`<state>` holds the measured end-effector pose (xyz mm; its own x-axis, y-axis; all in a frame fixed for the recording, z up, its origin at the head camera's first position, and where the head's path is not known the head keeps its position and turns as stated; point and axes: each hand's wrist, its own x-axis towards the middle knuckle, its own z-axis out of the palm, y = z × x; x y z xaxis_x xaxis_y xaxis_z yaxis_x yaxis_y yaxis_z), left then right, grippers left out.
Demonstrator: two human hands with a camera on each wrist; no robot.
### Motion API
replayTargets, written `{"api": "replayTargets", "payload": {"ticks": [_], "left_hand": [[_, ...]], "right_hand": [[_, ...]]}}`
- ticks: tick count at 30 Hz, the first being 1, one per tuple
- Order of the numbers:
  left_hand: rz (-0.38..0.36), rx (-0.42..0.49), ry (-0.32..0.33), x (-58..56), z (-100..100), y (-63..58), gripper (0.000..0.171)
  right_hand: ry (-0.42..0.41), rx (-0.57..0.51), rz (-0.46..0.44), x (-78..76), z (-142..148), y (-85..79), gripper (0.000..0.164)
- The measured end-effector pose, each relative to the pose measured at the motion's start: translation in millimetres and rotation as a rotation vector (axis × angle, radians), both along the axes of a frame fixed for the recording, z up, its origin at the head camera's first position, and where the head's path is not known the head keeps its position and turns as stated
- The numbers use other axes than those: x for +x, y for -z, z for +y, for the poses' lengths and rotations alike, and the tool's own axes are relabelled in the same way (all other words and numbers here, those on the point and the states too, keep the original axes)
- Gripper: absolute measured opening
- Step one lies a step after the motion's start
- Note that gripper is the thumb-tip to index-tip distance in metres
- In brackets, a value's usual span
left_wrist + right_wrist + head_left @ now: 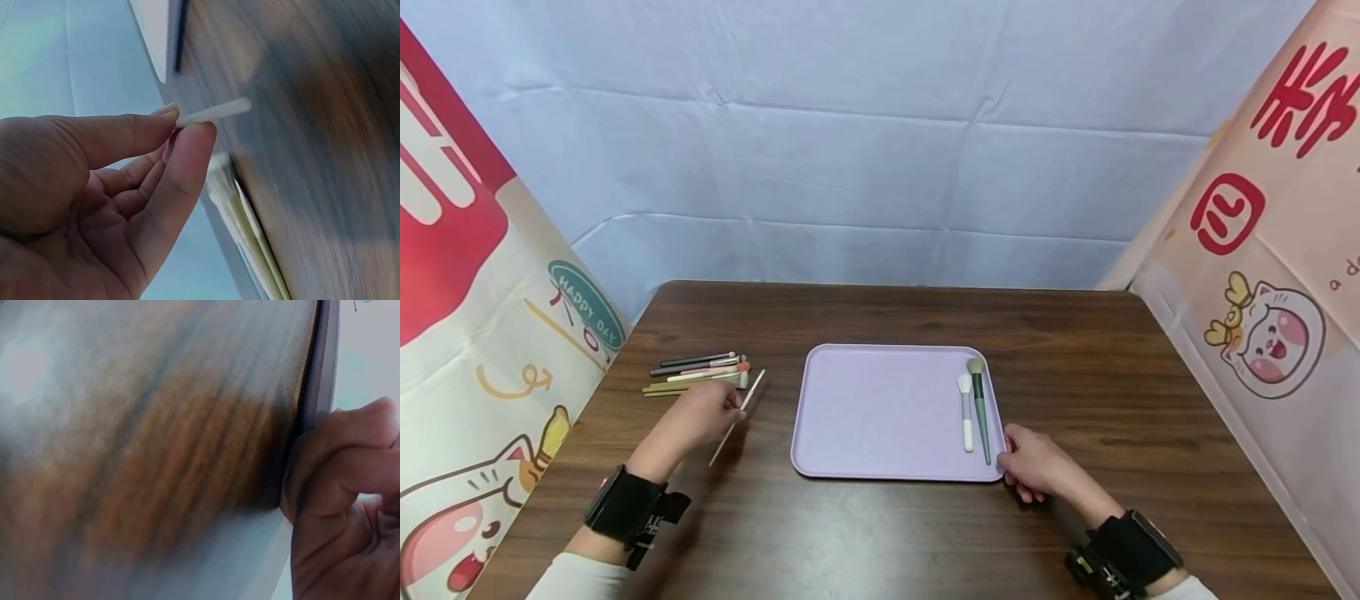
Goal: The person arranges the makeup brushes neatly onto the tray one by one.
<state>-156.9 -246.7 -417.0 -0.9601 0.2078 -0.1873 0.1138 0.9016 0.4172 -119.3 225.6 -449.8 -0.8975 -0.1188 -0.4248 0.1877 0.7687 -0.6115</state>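
Observation:
My left hand (703, 412) pinches a thin white makeup brush (724, 442) between thumb and index finger, over the table's left part. In the left wrist view one pale end of it sticks out past the fingertips. A lilac tray (880, 408) lies mid-table. On its right side rest a short white-tipped brush (967, 421) and a longer green-handled brush (981, 412), side by side. My right hand (1033, 462) holds the tray's near right corner, with its fingers curled at the rim in the right wrist view.
A loose group of several makeup brushes (700, 367) lies behind the left hand, handles to the left. The brown wooden table (895, 542) backs onto a pale blue cloth (850, 167). Printed sheets (1247, 467) hang at both sides.

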Motion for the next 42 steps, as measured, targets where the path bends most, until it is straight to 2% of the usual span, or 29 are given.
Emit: {"api": "replayTargets", "payload": {"ticks": [4,10,18,27,36,42], "left_hand": [[-0.024,0.033,-0.029,-1.3,11,0.4,0.010],[-0.015,0.056,-0.057,-4.5,28,-1.0,0.012],[-0.050,0.122,-0.099,-9.1,52,-1.3,0.013],[-0.093,0.156,-0.139,-15.2,77,1.4,0.010],[-0.086,0.164,-0.164,-19.1,93,2.4,0.012],[-0.065,0.160,-0.136,-21.1,106,4.7,0.010]], "right_hand": [[0.003,-0.002,-0.003,-0.5,0,0.0,0.006],[0.003,-0.006,-0.004,-0.2,0,-0.5,0.006],[-0.006,-0.007,-0.001,-0.4,1,0.1,0.006],[-0.006,-0.011,0.007,0.5,0,-1.4,0.006],[0.004,-0.001,0.000,-1.1,-1,0.2,0.005],[0.001,-0.005,0.008,-0.8,0,0.9,0.006]]}}
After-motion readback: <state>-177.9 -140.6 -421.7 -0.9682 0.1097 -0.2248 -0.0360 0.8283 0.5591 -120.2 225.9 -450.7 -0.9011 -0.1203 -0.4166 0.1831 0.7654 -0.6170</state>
